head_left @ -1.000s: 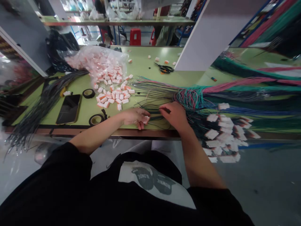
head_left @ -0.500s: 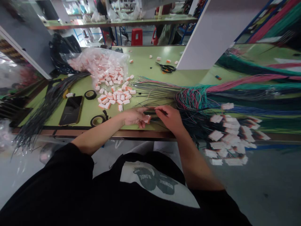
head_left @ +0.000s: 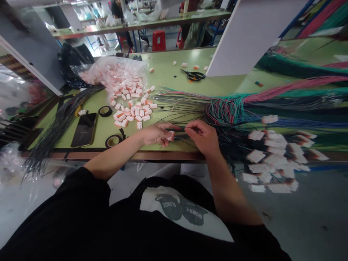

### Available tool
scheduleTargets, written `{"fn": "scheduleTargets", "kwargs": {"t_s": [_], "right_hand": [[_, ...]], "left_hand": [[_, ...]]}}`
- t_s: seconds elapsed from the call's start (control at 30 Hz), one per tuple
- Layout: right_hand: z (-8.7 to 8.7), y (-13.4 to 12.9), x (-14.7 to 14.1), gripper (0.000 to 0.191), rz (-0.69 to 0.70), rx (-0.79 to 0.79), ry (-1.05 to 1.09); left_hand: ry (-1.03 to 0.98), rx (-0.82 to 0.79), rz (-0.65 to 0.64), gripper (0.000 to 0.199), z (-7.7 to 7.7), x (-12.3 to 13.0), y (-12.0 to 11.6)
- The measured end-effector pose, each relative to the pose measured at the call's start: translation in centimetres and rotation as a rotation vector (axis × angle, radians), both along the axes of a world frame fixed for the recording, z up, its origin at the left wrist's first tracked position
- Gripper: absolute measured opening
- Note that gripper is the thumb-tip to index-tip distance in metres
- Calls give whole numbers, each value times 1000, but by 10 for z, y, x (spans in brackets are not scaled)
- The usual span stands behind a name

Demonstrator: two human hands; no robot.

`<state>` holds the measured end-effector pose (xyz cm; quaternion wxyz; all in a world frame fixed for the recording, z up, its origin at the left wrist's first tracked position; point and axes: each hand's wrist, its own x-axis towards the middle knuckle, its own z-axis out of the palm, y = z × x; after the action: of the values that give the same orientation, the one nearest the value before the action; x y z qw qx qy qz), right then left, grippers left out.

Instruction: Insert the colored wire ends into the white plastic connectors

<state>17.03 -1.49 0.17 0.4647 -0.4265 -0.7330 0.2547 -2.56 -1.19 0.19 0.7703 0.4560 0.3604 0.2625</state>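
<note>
Between the fingers of my left hand (head_left: 156,134) is a white and orange connector housing (head_left: 170,136). Dark wires (head_left: 178,129) run from that hand toward the right. My right hand (head_left: 202,136) pinches the dark wires a short way to the right of the connector, thumb and fingertips together. Behind my hands, loose wire ends of a large bundle (head_left: 221,108) in pink, green and black spread over the green table. A loose pile of connector housings (head_left: 136,113) lies beyond my left hand.
A clear bag of connectors (head_left: 119,74) stands at the back left. Near it are a phone (head_left: 84,130), tape rolls (head_left: 113,140) and dark wires (head_left: 62,112). Scissors (head_left: 194,75) lie by a white panel (head_left: 247,36). Finished-looking connectors (head_left: 274,152) hang over the right front edge.
My right hand has slid a little to the right along the dark wires, away from my left hand. My left hand still holds the connector in nearly the same place.
</note>
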Motion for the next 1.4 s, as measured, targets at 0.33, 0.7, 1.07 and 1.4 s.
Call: {"fn": "scheduleTargets", "kwargs": {"t_s": [0.33, 0.7, 1.07, 1.4], "right_hand": [[0, -5, 2, 8, 22, 71, -59], [3, -10, 5, 11, 10, -5, -21], [0, -10, 5, 14, -20, 24, -44], [0, -10, 4, 15, 14, 20, -17]], "left_hand": [[35, 123, 12, 33, 16, -2, -12], [125, 181, 108, 43, 18, 2, -15], [130, 195, 75, 43, 18, 2, -15], [134, 196, 33, 46, 16, 1, -13]]}}
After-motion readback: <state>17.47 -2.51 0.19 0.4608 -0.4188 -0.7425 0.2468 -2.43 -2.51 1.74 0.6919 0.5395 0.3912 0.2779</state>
